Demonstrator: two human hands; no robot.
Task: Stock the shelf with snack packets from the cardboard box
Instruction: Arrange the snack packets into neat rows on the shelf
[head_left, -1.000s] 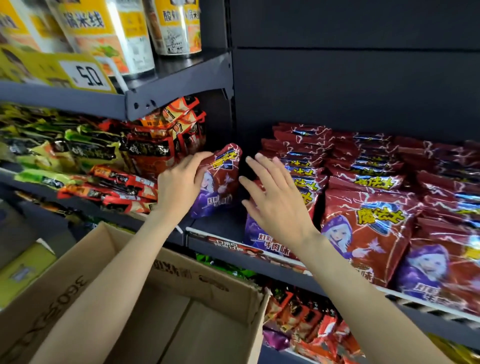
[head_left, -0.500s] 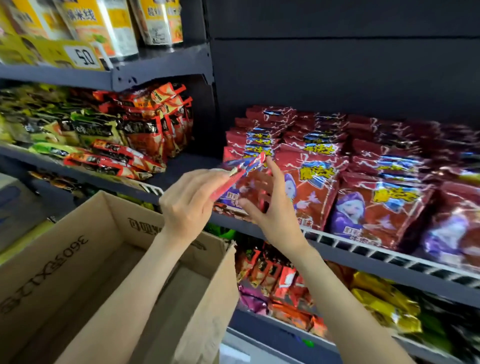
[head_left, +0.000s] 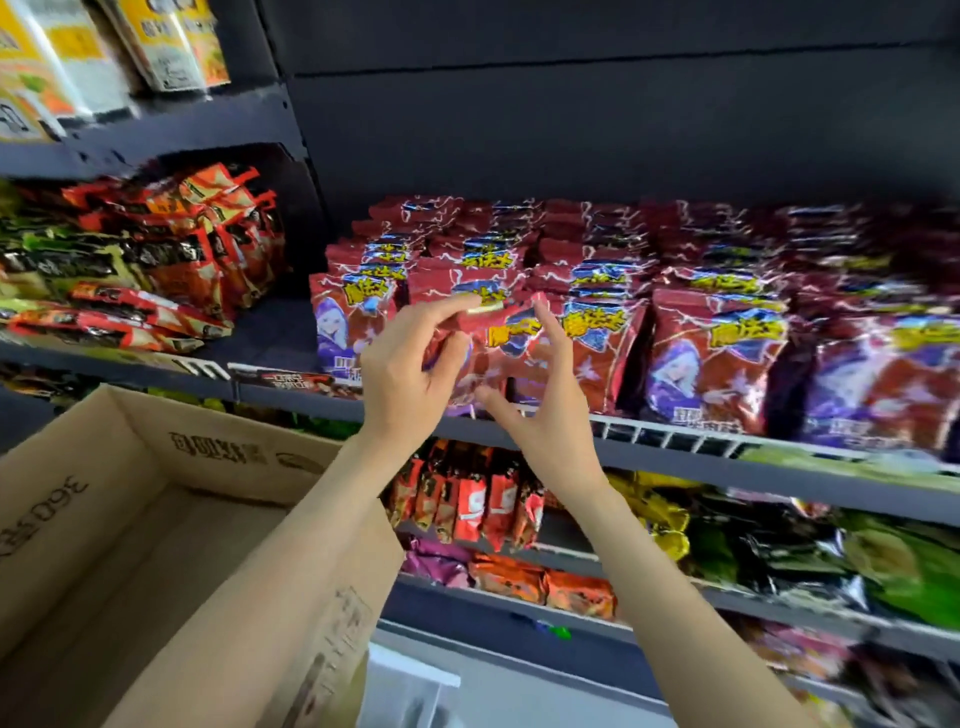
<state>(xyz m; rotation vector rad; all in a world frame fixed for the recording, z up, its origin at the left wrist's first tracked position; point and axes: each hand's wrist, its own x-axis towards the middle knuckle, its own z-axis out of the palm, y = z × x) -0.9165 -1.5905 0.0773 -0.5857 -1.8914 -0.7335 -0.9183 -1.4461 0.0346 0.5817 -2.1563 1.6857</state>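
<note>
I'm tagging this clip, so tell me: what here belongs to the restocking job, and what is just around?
Part of the job:
- red snack packet, gripped by the left hand
- right hand, fingers spread at the packet
- cardboard box
- shelf with matching red packets

Just around:
- orange and black packets
- lower-shelf snacks

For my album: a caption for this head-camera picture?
Both hands set a red snack packet on the shelf.

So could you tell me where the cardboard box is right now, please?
In the head view the cardboard box sits at lower left, open, under the left forearm and just in front of the shelf edge.
</note>
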